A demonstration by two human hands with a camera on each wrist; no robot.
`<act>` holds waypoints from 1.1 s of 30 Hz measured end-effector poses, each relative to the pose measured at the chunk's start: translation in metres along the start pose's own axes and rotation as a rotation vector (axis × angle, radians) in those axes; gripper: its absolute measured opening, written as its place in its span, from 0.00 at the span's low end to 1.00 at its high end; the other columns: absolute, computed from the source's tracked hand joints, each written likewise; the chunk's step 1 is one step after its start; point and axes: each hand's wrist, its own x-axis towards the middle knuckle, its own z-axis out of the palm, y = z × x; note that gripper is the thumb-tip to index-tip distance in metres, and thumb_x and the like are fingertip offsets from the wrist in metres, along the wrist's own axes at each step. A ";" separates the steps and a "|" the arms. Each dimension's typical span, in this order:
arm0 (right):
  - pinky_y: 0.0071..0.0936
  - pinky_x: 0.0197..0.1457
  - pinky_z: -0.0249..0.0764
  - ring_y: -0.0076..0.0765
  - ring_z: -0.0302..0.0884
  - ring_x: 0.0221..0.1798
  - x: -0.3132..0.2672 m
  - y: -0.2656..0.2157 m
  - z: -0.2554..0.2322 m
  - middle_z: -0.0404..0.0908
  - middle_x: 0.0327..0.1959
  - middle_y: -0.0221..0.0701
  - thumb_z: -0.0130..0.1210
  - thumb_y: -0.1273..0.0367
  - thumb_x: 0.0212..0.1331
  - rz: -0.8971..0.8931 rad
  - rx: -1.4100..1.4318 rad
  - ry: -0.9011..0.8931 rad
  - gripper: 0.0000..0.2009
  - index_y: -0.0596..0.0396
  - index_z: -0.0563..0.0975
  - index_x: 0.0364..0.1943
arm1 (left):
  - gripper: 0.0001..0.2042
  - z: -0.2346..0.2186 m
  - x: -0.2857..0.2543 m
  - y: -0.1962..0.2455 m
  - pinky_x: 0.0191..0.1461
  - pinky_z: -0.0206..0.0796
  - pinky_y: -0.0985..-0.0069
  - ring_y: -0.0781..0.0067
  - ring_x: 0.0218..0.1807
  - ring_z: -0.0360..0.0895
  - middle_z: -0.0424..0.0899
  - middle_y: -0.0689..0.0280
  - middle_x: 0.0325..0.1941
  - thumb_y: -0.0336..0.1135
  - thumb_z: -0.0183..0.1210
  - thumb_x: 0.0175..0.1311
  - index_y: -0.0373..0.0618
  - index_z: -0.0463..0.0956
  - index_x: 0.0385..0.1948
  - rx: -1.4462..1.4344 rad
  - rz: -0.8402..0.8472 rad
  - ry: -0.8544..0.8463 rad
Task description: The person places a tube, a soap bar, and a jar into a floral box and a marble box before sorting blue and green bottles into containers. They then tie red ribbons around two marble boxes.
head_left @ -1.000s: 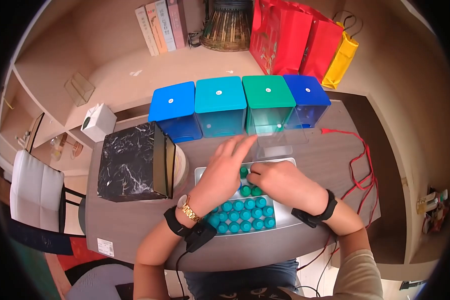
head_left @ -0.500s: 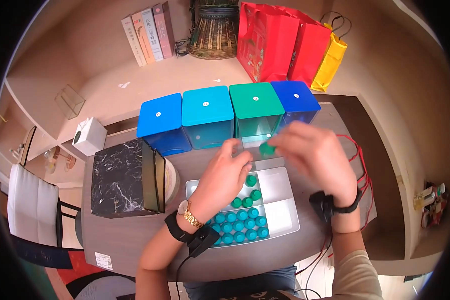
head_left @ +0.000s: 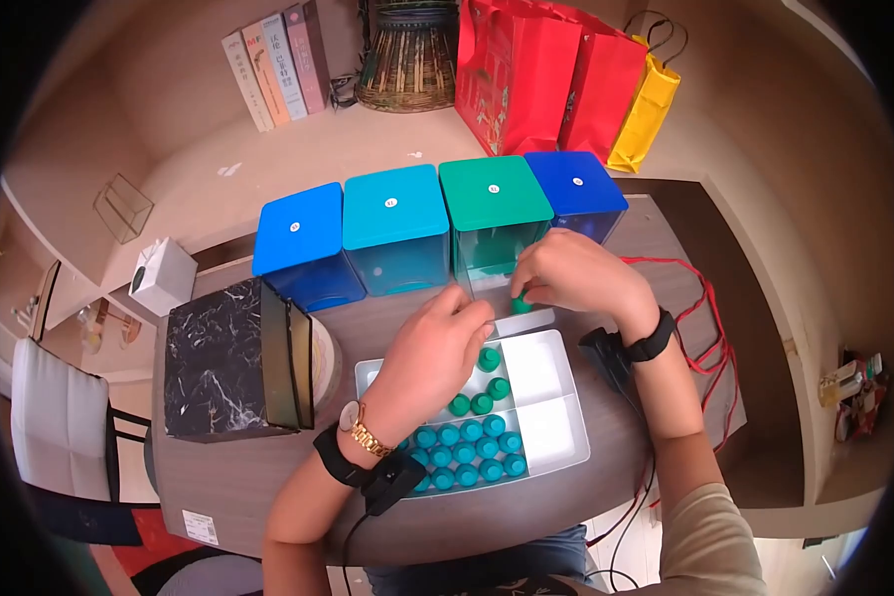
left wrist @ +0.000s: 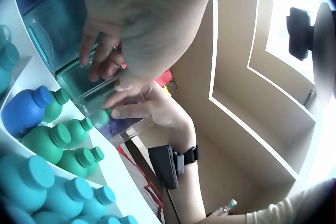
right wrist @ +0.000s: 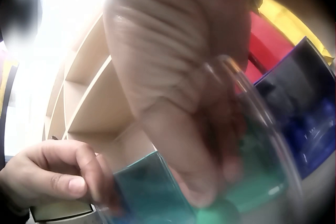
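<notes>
In the head view, my right hand (head_left: 591,278) pinches a small green bottle (head_left: 521,303) over the clear pull-out front (head_left: 526,324) of the green-lidded box (head_left: 495,194). The bottle shows blurred below the fingertips in the right wrist view, partly behind the clear wall. My left hand (head_left: 432,343) has its fingers bent at the left edge of that clear front, thumb and finger about its rim. Below the left hand lies a white divided tray (head_left: 573,462) with several green bottles (head_left: 482,403) and rows of teal bottles (head_left: 464,453). A blue bottle (left wrist: 26,109) appears in the left wrist view.
Blue (head_left: 298,228), teal (head_left: 392,206) and dark blue (head_left: 578,184) lidded boxes flank the green one. A black marbled box (head_left: 214,363) stands left. Red cord (head_left: 705,318) trails on the right. Behind are books (head_left: 273,65) and red bags (head_left: 517,74).
My right hand has lifted a green bottle out of the tray and carried it up to the clear front of the green-lidded box. The left hand's fingers have bent in at its edge.
</notes>
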 end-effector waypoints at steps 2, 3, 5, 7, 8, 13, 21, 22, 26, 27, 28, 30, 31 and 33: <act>0.40 0.40 0.77 0.47 0.84 0.36 0.007 -0.004 -0.004 0.86 0.28 0.37 0.66 0.75 0.43 0.070 -0.036 -0.075 0.08 0.55 0.87 0.31 | 0.04 0.001 0.001 -0.001 0.43 0.70 0.61 0.51 0.38 0.76 0.75 0.57 0.38 0.29 0.59 0.70 0.41 0.78 0.40 0.003 0.004 0.005; 0.40 0.39 0.77 0.47 0.84 0.36 0.013 -0.005 -0.005 0.86 0.28 0.37 0.67 0.75 0.42 0.098 -0.056 -0.110 0.08 0.55 0.87 0.31 | 0.04 0.002 0.003 -0.001 0.43 0.70 0.61 0.51 0.38 0.77 0.75 0.57 0.38 0.29 0.59 0.70 0.41 0.78 0.40 0.011 0.006 0.017; 0.40 0.38 0.76 0.48 0.85 0.35 0.028 0.000 0.004 0.86 0.28 0.37 0.66 0.75 0.42 0.047 -0.112 -0.146 0.08 0.56 0.86 0.30 | 0.03 0.001 0.000 -0.001 0.42 0.70 0.61 0.51 0.39 0.77 0.75 0.58 0.38 0.30 0.58 0.70 0.42 0.78 0.40 0.029 0.005 0.011; 0.40 0.37 0.76 0.48 0.85 0.35 0.041 -0.002 0.009 0.86 0.28 0.38 0.65 0.76 0.42 0.059 -0.160 -0.246 0.07 0.56 0.85 0.29 | 0.04 0.001 -0.001 -0.001 0.42 0.70 0.60 0.51 0.39 0.77 0.75 0.58 0.38 0.30 0.58 0.70 0.42 0.78 0.40 0.043 -0.005 -0.005; 0.40 0.37 0.76 0.48 0.85 0.35 0.041 -0.002 0.010 0.86 0.28 0.38 0.65 0.76 0.42 0.062 -0.134 -0.233 0.08 0.57 0.85 0.30 | 0.04 0.001 0.000 -0.001 0.42 0.70 0.60 0.51 0.39 0.77 0.75 0.58 0.38 0.31 0.58 0.70 0.42 0.78 0.40 0.049 -0.007 -0.005; 0.40 0.38 0.76 0.48 0.85 0.35 0.032 0.002 0.008 0.85 0.27 0.40 0.65 0.77 0.42 0.111 -0.012 -0.275 0.08 0.58 0.84 0.30 | 0.04 0.001 0.000 0.000 0.43 0.71 0.60 0.51 0.40 0.77 0.75 0.58 0.38 0.31 0.57 0.71 0.42 0.78 0.40 0.046 -0.007 -0.007; 0.41 0.38 0.78 0.49 0.85 0.37 0.019 0.005 0.005 0.85 0.28 0.42 0.65 0.76 0.42 0.061 0.067 -0.187 0.06 0.57 0.84 0.28 | 0.07 -0.010 -0.002 0.016 0.41 0.73 0.60 0.49 0.39 0.80 0.77 0.59 0.37 0.31 0.62 0.67 0.43 0.76 0.43 0.081 -0.119 0.025; 0.41 0.39 0.78 0.50 0.85 0.37 0.018 0.002 0.000 0.85 0.28 0.42 0.65 0.76 0.42 0.068 0.080 -0.190 0.06 0.57 0.84 0.29 | 0.08 -0.015 -0.002 0.019 0.41 0.74 0.59 0.49 0.39 0.81 0.78 0.59 0.37 0.31 0.63 0.65 0.43 0.76 0.43 0.104 -0.173 0.015; 0.43 0.42 0.78 0.51 0.84 0.40 0.000 -0.012 -0.018 0.84 0.31 0.43 0.64 0.74 0.48 -0.028 -0.095 0.094 0.06 0.58 0.84 0.31 | 0.11 -0.035 -0.008 0.023 0.40 0.74 0.59 0.51 0.39 0.82 0.80 0.62 0.35 0.31 0.66 0.59 0.45 0.77 0.42 0.423 -0.144 -0.143; 0.43 0.43 0.78 0.52 0.83 0.40 -0.006 -0.021 -0.027 0.84 0.32 0.43 0.64 0.74 0.49 -0.026 -0.100 0.114 0.06 0.58 0.83 0.32 | 0.11 -0.036 -0.009 0.021 0.40 0.74 0.59 0.52 0.39 0.82 0.80 0.62 0.35 0.31 0.66 0.58 0.46 0.78 0.41 0.441 -0.138 -0.186; 0.43 0.43 0.78 0.52 0.83 0.40 -0.011 -0.028 -0.034 0.83 0.32 0.43 0.64 0.73 0.51 -0.022 -0.105 0.134 0.05 0.58 0.83 0.32 | 0.11 -0.036 -0.011 0.020 0.40 0.74 0.59 0.53 0.39 0.83 0.80 0.62 0.35 0.32 0.67 0.57 0.46 0.79 0.41 0.458 -0.131 -0.231; 0.43 0.43 0.77 0.52 0.82 0.40 -0.018 -0.041 -0.044 0.82 0.32 0.42 0.64 0.73 0.51 -0.033 -0.115 0.150 0.05 0.58 0.82 0.32 | 0.10 -0.032 -0.014 0.017 0.40 0.74 0.59 0.53 0.39 0.83 0.81 0.62 0.35 0.33 0.68 0.55 0.48 0.80 0.39 0.487 -0.118 -0.281; 0.43 0.42 0.77 0.52 0.82 0.40 -0.020 -0.046 -0.047 0.82 0.32 0.41 0.64 0.73 0.52 -0.039 -0.124 0.160 0.05 0.58 0.81 0.32 | 0.10 -0.027 -0.015 0.015 0.40 0.74 0.59 0.53 0.39 0.83 0.81 0.62 0.35 0.34 0.68 0.55 0.48 0.81 0.38 0.498 -0.111 -0.285; 0.43 0.41 0.77 0.51 0.82 0.39 -0.023 -0.053 -0.049 0.82 0.31 0.41 0.65 0.72 0.52 -0.076 -0.134 0.221 0.06 0.58 0.81 0.32 | 0.09 -0.019 -0.015 0.010 0.40 0.75 0.59 0.53 0.38 0.83 0.81 0.63 0.35 0.34 0.68 0.55 0.49 0.82 0.36 0.519 -0.104 -0.300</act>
